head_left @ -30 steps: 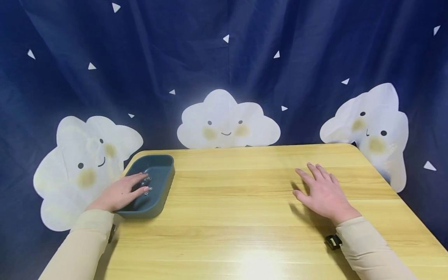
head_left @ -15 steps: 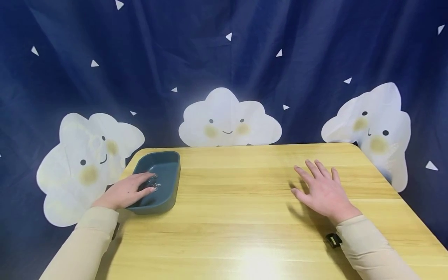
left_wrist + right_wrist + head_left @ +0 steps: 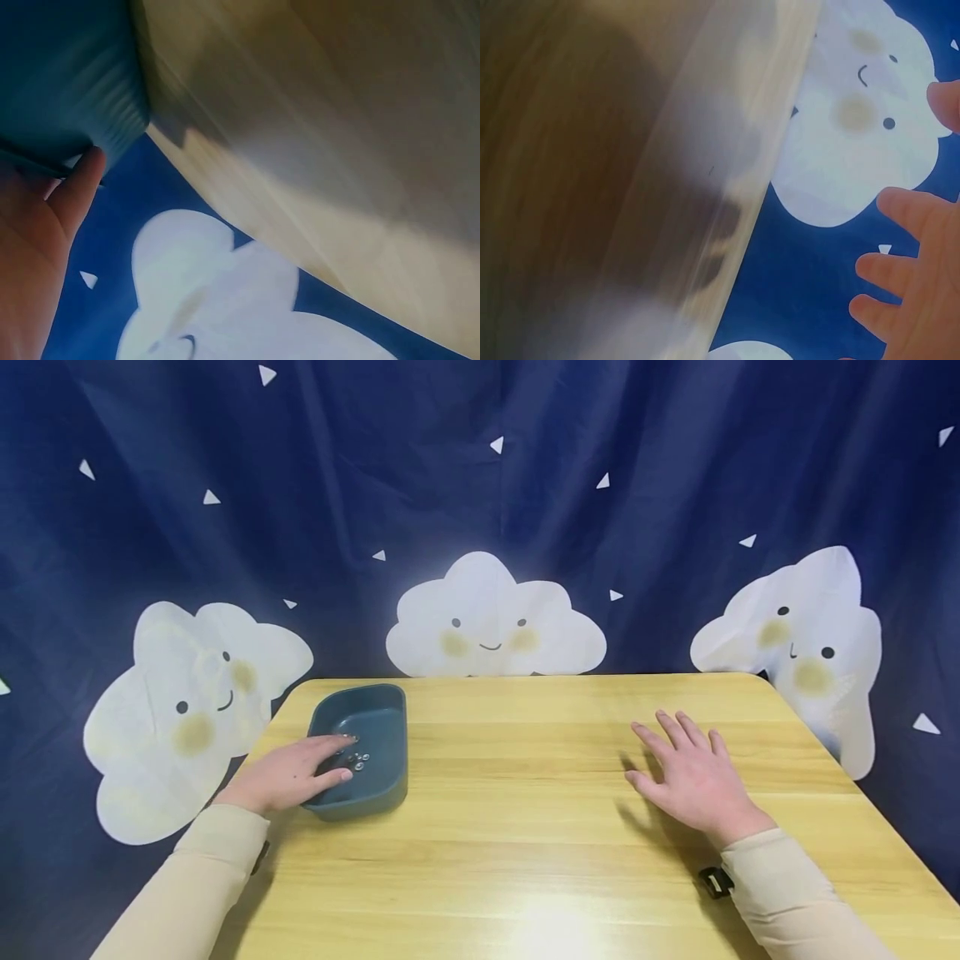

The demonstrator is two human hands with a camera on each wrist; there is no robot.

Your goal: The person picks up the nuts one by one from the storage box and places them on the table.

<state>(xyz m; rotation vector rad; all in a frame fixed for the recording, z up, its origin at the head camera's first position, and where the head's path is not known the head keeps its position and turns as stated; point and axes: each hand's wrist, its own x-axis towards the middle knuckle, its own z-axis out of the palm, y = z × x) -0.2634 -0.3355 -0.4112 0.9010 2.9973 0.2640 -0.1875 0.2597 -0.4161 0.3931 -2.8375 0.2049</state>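
Note:
My left hand [image 3: 288, 772] grips the left side of a dark teal plastic tray [image 3: 393, 785]. Index finger and thumb reach over the rim into the tray. In the left wrist view a finger [image 3: 81, 184] lies against the tray's outer wall [image 3: 112, 112]; the other fingers are mostly hidden. Several small clear, shiny pieces [image 3: 360, 762] lie on the tray's floor near the fingertips; their kind is too small to tell. On the right, my right hand [image 3: 697, 781] hovers palm down above the table, fingers spread and holding nothing.
A light wooden table [image 3: 510, 793] spreads beneath both hands. Its left edge passes close to the tray. Behind hangs a dark blue curtain [image 3: 420, 460] printed with white clouds and triangles. A black strap [image 3: 716, 882] sits at the right wrist.
Together with the left hand, the tray has slid to the right, farther onto the table. The small pieces moved along inside it. My right hand has stayed nearly still.

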